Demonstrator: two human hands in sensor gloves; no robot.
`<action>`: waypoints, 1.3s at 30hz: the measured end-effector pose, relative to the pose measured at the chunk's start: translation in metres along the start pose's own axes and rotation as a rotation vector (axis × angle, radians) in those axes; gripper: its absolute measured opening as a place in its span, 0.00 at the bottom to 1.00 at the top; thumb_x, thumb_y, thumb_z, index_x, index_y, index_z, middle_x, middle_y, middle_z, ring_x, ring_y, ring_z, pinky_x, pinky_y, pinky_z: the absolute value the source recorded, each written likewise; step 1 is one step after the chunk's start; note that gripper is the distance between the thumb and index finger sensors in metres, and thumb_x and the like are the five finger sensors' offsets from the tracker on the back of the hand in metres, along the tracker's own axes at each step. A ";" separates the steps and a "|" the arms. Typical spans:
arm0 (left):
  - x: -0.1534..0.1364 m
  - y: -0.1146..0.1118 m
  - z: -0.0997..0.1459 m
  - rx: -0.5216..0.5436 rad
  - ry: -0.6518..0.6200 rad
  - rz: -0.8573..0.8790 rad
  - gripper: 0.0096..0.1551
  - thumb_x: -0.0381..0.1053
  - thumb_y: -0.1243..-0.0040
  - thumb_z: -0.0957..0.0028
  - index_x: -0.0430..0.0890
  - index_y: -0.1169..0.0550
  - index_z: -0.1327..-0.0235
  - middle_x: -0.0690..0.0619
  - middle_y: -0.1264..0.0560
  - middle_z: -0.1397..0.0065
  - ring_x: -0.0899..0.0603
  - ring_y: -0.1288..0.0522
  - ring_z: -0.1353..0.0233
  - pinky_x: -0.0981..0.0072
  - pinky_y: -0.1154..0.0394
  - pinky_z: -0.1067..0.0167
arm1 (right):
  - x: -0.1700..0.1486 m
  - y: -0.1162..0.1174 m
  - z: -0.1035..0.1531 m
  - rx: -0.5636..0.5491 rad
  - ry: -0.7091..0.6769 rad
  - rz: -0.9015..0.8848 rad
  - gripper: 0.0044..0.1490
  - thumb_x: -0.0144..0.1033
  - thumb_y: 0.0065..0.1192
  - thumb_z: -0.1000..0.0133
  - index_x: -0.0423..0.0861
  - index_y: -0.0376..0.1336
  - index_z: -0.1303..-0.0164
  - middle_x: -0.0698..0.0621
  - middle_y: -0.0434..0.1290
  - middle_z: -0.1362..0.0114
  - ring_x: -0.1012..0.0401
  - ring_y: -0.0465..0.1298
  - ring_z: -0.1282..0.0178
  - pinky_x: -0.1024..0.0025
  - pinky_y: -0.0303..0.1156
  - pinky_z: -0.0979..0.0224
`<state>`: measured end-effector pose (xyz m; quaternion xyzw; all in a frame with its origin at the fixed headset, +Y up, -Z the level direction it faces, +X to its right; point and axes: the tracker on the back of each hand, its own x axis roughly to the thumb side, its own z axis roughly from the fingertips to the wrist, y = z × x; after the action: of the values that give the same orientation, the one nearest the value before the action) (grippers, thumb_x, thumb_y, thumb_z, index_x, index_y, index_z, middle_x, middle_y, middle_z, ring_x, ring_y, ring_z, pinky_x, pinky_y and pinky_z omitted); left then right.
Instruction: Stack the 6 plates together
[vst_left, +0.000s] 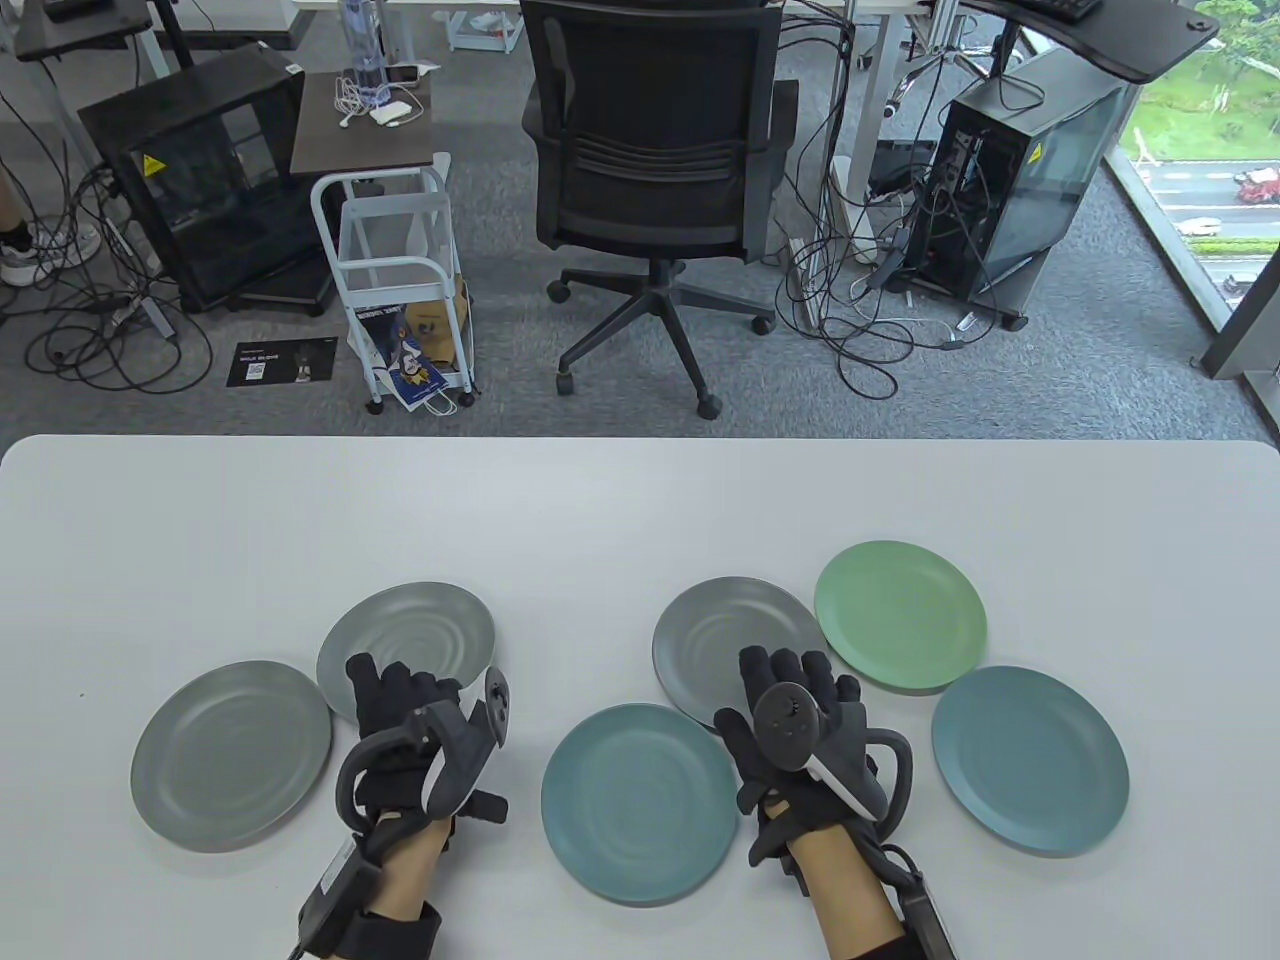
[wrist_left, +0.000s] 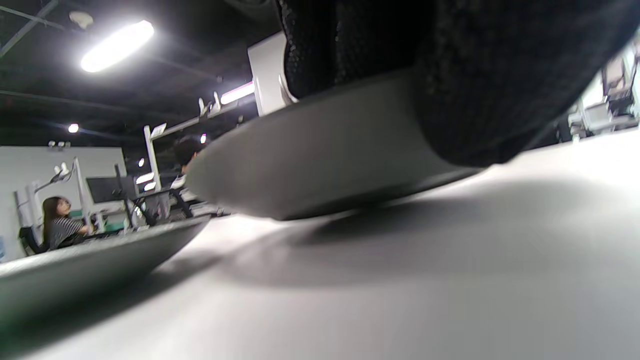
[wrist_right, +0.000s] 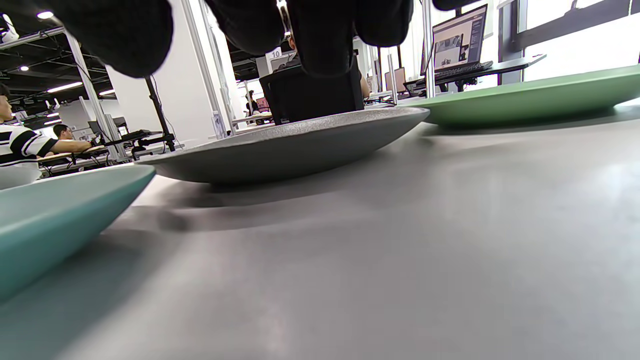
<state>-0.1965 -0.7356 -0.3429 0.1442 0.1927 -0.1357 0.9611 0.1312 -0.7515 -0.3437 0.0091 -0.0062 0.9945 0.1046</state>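
Overhead, six plates lie unstacked on the counter, so both hands start at the nearest grey ones. The left hand rests on the grey plate, apparently tipping it. Left wrist: fingers press its raised rim. Right wrist: the right hand's fingers hover spread above the second grey plate, gripping nothing.

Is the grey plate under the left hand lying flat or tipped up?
Tipped up. In the left wrist view the grey plate has its near edge raised off the table, shadow beneath, with the left hand fingers over its rim.
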 end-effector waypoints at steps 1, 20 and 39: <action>0.000 0.002 0.001 0.017 -0.008 0.013 0.18 0.59 0.20 0.72 0.63 0.11 0.67 0.66 0.13 0.54 0.58 0.23 0.34 0.55 0.45 0.14 | 0.000 0.000 0.000 -0.003 0.000 0.000 0.44 0.68 0.46 0.41 0.59 0.44 0.17 0.50 0.53 0.12 0.46 0.48 0.13 0.40 0.41 0.16; 0.023 0.043 0.035 0.216 -0.191 0.101 0.17 0.59 0.18 0.74 0.60 0.10 0.71 0.63 0.13 0.59 0.57 0.21 0.38 0.53 0.42 0.16 | 0.010 -0.008 0.005 -0.171 -0.044 -0.063 0.38 0.66 0.48 0.41 0.57 0.57 0.23 0.55 0.76 0.29 0.52 0.63 0.18 0.42 0.47 0.16; 0.052 0.064 0.066 0.301 -0.346 0.157 0.17 0.59 0.18 0.75 0.60 0.10 0.72 0.63 0.13 0.60 0.57 0.20 0.39 0.53 0.41 0.16 | 0.036 -0.014 -0.020 -0.036 -0.004 -0.287 0.40 0.66 0.48 0.40 0.54 0.56 0.22 0.55 0.78 0.35 0.51 0.62 0.18 0.43 0.46 0.16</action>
<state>-0.1086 -0.7085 -0.2915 0.2751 -0.0091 -0.1103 0.9550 0.0982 -0.7297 -0.3631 0.0099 -0.0229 0.9690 0.2460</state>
